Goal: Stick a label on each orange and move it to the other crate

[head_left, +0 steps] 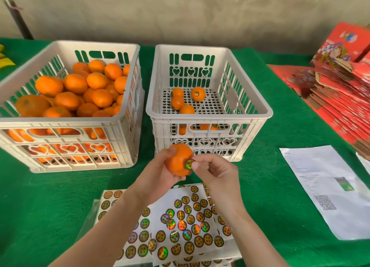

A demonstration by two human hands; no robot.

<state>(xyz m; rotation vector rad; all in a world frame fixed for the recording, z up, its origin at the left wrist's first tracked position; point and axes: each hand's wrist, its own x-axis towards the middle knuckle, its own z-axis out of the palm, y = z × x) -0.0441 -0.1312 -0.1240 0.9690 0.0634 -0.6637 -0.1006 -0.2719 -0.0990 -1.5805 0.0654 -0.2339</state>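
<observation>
- The orange [177, 160] is round, glossy and slightly lobed. It is held in the air in front of the right crate's near wall, above the sticker sheets.
- A small round holographic label [189, 164] with a dark rim sits against the orange's side.
- The left hand [160, 173] cups the orange from below and the left, fingers curled round it and thumb on top.
- The right hand [215, 171] has its fingers curled, and its thumb and forefinger pinch the label at the fruit.
- The left crate [60, 120], slotted white plastic with heart cut-outs, is heaped with oranges [74, 84].
- The right crate [210, 115], of the same kind, holds a few labelled oranges [198, 94] on its perforated floor.
- White sticker sheets [180, 222] lie overlapping on the fuzzy green cloth [50, 196].
- A printed paper [328, 188] and a pile of flat red cartons [340, 98] lie to the right.
</observation>
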